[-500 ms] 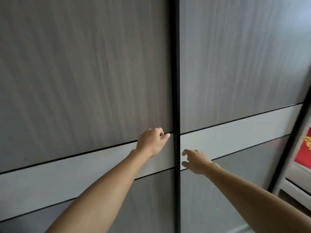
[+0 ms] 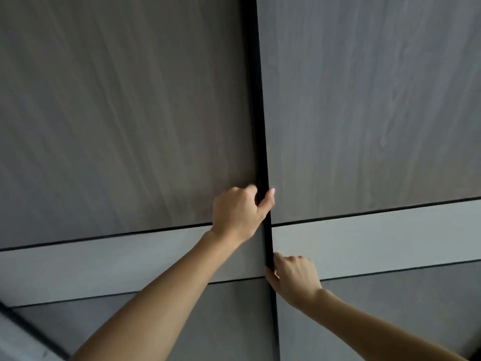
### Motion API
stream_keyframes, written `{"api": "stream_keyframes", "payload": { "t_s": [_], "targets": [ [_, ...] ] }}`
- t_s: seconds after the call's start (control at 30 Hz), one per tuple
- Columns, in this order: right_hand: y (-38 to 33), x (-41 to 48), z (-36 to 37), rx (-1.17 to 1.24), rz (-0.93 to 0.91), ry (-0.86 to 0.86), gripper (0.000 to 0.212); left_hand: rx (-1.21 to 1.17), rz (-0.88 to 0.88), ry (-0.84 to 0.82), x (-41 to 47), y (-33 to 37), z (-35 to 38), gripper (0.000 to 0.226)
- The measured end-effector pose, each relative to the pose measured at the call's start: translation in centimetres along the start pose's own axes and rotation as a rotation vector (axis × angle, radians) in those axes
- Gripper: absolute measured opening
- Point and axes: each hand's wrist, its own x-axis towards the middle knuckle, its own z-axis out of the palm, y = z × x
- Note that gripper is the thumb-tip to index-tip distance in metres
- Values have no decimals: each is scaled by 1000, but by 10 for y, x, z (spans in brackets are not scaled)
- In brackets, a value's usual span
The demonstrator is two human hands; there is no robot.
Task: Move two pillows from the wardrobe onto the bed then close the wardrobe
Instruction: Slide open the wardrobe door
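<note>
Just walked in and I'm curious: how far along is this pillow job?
Nothing looks done yet: the grey wood-grain sliding wardrobe doors are shut, and no pillows or bed are in view. In hand: the left hand and right hand each take a grip on the black vertical edge strip where the doors meet. Opening, moving both pillows and closing remain.

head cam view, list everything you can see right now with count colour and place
left wardrobe door: 1, grey-brown wood grain, left of centre
right wardrobe door: 1, grey wood grain, right of centre
black edge strip: 1, black, vertical where the doors meet
pale band: 1 across both doors, light grey, at hand height
dark frame piece: 1, dark, bottom left corner, blurred
left hand: 1, fingers curled at the strip, thumb across it
right hand: 1, lower, fingers at the strip on the right door
</note>
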Motion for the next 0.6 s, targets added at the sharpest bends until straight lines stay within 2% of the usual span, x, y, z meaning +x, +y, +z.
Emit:
{"api": "stream_keyframes", "payload": {
  "t_s": [0.13, 0.23, 0.6],
  "targets": [
    [-16, 2, 6, 29, -69, 24, 28, 48, 12, 1, -7, -22, -11, 58],
    [-34, 11, 17, 81, -128, 4, 19, 43, 0, 0, -15, -43, -23, 58],
    [-143, 49, 51, 128, -380, -78, 25, 134, -189, 42, -59, -138, -87, 54]
  ]
}}
